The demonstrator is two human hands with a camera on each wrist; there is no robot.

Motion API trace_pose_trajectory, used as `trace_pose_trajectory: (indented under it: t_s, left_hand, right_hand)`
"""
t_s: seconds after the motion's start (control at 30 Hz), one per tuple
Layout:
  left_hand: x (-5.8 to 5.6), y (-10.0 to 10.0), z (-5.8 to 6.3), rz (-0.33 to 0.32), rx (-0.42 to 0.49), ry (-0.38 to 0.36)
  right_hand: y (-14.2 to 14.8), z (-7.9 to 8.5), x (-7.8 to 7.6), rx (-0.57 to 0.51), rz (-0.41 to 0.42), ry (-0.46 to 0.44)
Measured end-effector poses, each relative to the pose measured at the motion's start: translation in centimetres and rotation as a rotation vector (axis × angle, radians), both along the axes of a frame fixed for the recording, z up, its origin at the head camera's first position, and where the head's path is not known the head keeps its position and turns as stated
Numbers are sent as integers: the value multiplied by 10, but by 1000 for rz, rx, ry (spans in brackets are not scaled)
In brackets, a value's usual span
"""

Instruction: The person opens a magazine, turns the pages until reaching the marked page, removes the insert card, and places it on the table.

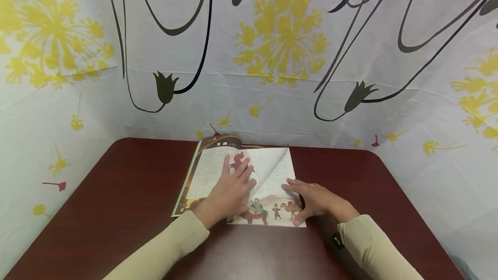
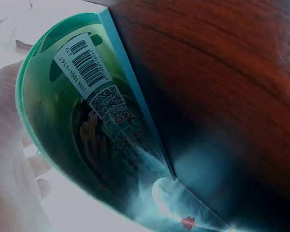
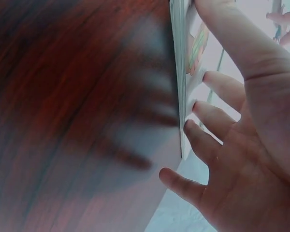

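An illustrated book or magazine [image 1: 272,180] lies spread out, with printed text and pictures of a camel and figures on its pages. My left hand [image 1: 230,189] rests across the middle of the spread, fingers apart, over the inner part of the left page. At the right page's outer edge is my right hand [image 1: 317,200], its thumb near the lower corner and its fingertips on the page. In the left wrist view, the green cover [image 2: 43,116] bows upward, showing a barcode label [image 2: 84,65]. Page edges [image 3: 179,72] stand beside my right fingers in the right wrist view.
The book lies on a dark red-brown wooden table [image 1: 116,202] with rounded far corners. Behind and beside it hangs a white cloth [image 1: 218,111] printed with yellow flowers and dark stems. A small black tag [image 1: 336,241] is by the right cuff.
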State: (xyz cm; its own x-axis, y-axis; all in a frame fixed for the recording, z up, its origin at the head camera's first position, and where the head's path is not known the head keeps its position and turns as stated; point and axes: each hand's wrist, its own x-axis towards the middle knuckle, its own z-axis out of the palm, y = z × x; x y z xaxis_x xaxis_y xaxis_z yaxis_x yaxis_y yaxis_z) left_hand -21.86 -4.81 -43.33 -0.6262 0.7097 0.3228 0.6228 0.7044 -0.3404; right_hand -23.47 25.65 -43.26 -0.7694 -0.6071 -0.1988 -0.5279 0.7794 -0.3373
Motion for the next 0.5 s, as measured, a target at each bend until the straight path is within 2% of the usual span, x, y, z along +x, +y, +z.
trace_pose_trajectory:
  t_s: [0.13, 0.33, 0.5]
  left_hand:
    - [0, -1, -2, -13, 0, 11]
    - [1, 1, -2, 18, -79, -59]
    - [2, 1, -1, 40, -87, -88]
  right_hand:
    - [0, -1, 0, 0, 1, 8]
    - [0, -1, 0, 3, -2, 7]
    - [0, -1, 1, -5, -4, -2]
